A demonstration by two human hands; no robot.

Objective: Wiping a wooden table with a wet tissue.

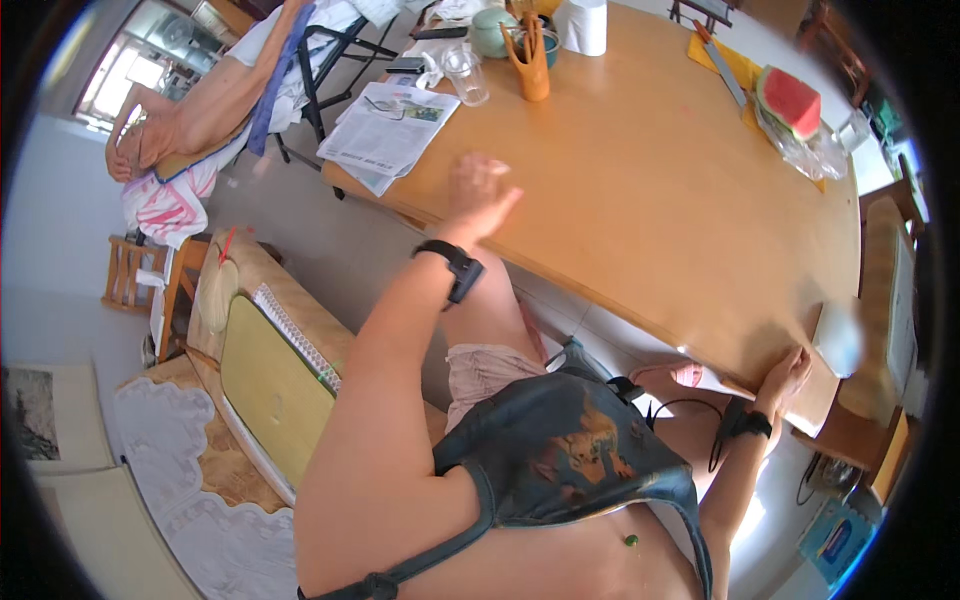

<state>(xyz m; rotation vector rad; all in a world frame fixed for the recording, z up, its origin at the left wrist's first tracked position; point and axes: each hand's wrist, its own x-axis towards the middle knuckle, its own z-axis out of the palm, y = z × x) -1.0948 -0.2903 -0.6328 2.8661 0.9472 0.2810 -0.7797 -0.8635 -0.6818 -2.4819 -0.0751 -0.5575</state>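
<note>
My left hand (484, 196) is at the near left edge of the wooden table (637, 180), fingers apart and slightly blurred, with nothing in it. Just beyond it lie folded newspapers (386, 139) with eyeglasses (384, 109) on top. My right hand (787, 379) is at the table's near right corner, its fingers curled; whether it holds something cannot be told. Close to that hand is a blurred white and pale blue object (838, 339). A cut piece of watermelon (791, 101) sits on clear plastic at the far right, beside a knife (724, 71).
A clear plastic cup (466, 75), a wooden holder (531, 71), a green lidded jar (491, 34) and a paper roll (585, 26) stand at the far left of the table. Another person (202, 105) reclines beyond. A cushioned bench (277, 390) is at left.
</note>
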